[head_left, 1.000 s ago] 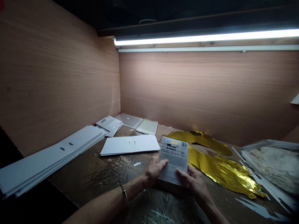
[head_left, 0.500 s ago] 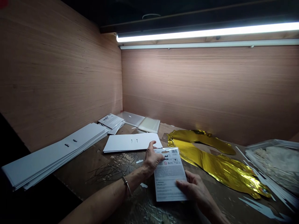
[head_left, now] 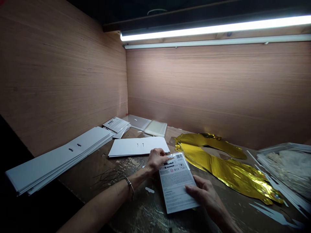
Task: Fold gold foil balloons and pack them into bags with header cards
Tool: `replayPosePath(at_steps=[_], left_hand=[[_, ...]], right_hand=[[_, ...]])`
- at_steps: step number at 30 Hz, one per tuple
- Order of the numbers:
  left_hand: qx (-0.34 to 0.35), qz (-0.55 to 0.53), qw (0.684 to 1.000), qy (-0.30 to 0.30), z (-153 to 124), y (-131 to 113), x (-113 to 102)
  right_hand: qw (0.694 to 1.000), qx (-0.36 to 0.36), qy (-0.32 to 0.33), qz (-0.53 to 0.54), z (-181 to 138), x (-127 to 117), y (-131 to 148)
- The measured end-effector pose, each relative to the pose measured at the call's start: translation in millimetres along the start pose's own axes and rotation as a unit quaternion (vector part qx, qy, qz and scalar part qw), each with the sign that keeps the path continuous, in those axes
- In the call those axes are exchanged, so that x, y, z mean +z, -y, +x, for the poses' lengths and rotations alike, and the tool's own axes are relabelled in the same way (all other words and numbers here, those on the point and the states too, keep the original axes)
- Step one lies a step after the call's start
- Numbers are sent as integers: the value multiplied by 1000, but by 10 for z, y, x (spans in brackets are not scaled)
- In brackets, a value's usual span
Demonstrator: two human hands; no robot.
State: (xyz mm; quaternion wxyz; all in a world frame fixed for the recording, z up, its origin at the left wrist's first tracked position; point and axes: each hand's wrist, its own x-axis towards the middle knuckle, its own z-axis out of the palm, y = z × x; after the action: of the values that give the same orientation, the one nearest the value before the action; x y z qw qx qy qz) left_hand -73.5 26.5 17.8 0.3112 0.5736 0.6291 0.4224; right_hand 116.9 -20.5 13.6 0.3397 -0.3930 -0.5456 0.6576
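Observation:
A white printed packet in a clear sleeve [head_left: 176, 181] lies flat on the worn brown worktop [head_left: 102, 174], printed side up. My left hand [head_left: 155, 159], with a bracelet on the wrist, pinches the packet's top left corner with closed fingers. My right hand [head_left: 202, 194] rests on the packet's lower right part with fingers pressed flat on it. Crumpled gold foil [head_left: 218, 161] lies just to the right of the packet.
A stack of white cards [head_left: 138, 146] lies beyond my left hand, a longer stack of white cards [head_left: 60, 157] along the left wall. Printed leaflets [head_left: 116, 124] and clear bags [head_left: 150, 127] sit in the back corner. A pile of plastic-wrapped items [head_left: 284, 165] is at the right.
The packet was held upright in both hands and now lies flat on the worktop. My left hand moved to its top corner; my right hand presses it down.

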Motion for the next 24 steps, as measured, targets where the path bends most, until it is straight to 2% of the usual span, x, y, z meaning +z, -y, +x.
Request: replayPosePath(at_steps=[4,9,11,13,15,16,20,24], left_hand=[[-12,-119,992,28,64,32,-37],[-37,-289,954,73,-89,5,-26],[-51,-377,919,104,-209,-9,28],[-73,-480,866,123,-306,-20,93],[-86,-555,820,114,-346,-32,142],[-85,-570,811,99,-345,-42,153],[-57,-581,810,51,-286,-118,109],[22,-562,824,67,-315,-203,43]], right_hand=[[999,21,-3,35,-13,-19,12],[994,12,-11,105,-6,-6,-12],[993,8,-15,118,4,8,-14],[993,10,-19,112,10,20,-9],[994,4,-25,104,4,24,4],[994,-1,-26,102,-3,22,13],[996,-23,-16,89,-31,-2,44],[998,-41,-28,44,-29,6,36]])
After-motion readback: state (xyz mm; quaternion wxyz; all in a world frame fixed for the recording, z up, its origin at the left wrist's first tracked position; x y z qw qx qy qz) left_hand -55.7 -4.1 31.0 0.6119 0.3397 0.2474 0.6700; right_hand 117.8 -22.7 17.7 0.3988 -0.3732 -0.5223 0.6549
